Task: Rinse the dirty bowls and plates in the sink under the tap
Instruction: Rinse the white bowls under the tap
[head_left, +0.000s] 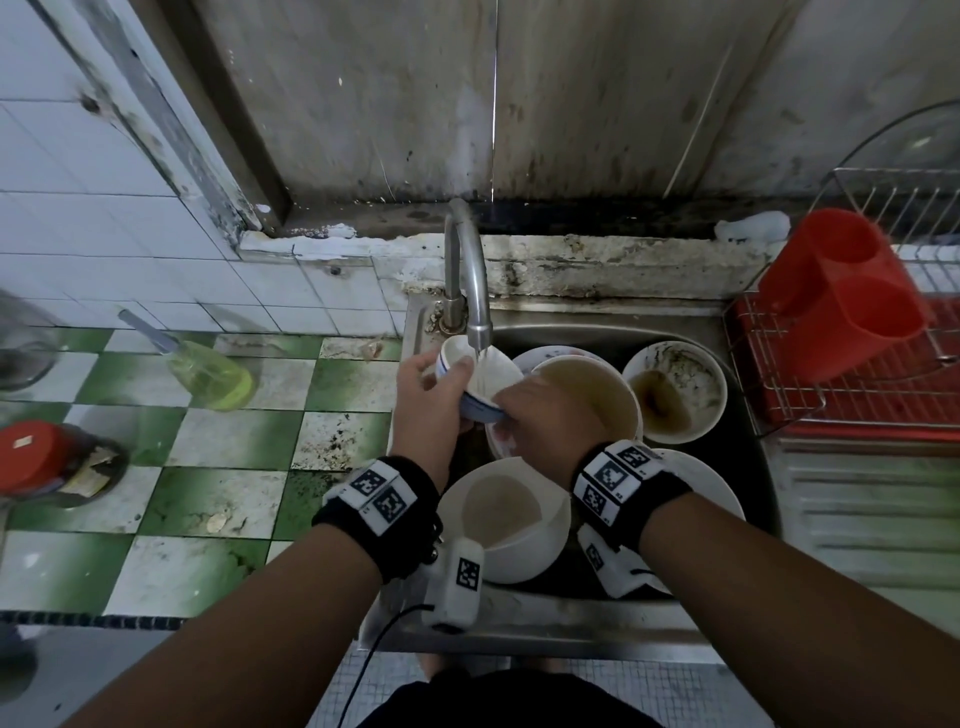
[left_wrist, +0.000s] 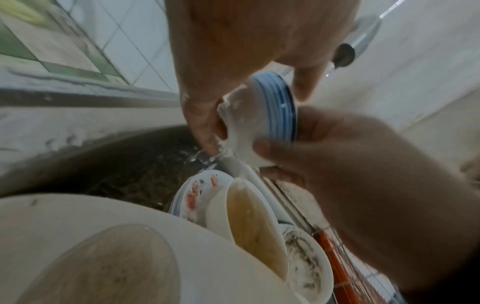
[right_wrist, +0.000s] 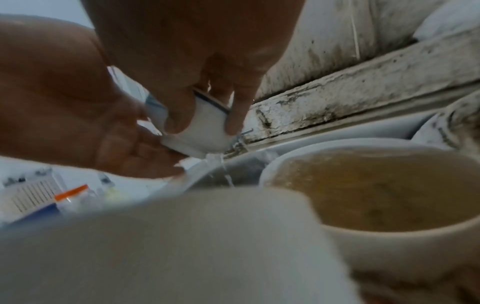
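Both hands hold a small white bowl with blue stripes (head_left: 488, 382) tilted under the tap (head_left: 467, 270), and water runs over it and spills off its lower edge. My left hand (head_left: 441, 389) grips its left side with the thumb on the rim. My right hand (head_left: 524, 410) grips its right side. The left wrist view shows the bowl (left_wrist: 262, 115) between the left hand (left_wrist: 207, 127) and the right hand (left_wrist: 298, 152). In the right wrist view the right hand's fingers (right_wrist: 179, 121) lie across the bowl (right_wrist: 202, 131). The sink (head_left: 748, 415) holds several dirty bowls and plates.
Below my hands are a large bowl of brown water (head_left: 597, 400), a bowl with dark residue (head_left: 675, 389), a pale bowl (head_left: 514, 514) and a white plate (head_left: 706, 488). A red cutlery holder (head_left: 841, 301) stands in the wire rack (head_left: 857, 410). A green soap bottle (head_left: 208, 376) lies on the left counter.
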